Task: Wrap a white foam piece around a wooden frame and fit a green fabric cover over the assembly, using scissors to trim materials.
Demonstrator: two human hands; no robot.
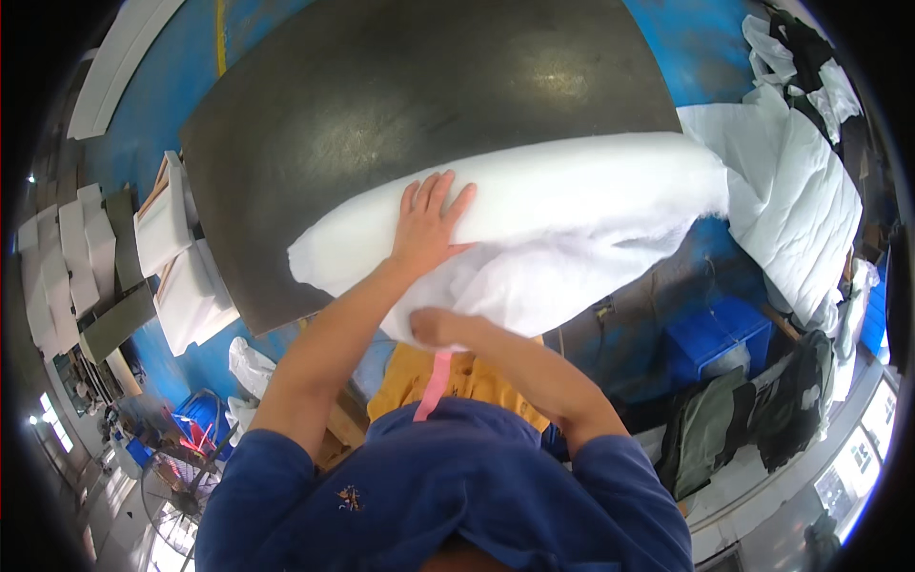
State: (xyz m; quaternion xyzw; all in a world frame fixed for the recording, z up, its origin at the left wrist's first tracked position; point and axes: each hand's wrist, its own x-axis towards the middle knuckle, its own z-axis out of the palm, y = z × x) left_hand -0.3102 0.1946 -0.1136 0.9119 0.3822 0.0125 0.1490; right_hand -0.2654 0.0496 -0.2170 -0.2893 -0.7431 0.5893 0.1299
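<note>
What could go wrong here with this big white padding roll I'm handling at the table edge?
1. The white padding roll overhangs the near edge of the dark table; it may slide off toward the blue floor.
2. Only the left hand lies flat on top, while the right hand grips the loose lower layer, so the roll could unwind.
3. The pink strap hanging just below the right hand could get caught in the padding.

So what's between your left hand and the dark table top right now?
Only the white batting roll: in the head view, the left hand lies flat on top of it, and the roll rests on the dark table. Nothing else shows between them.
</note>
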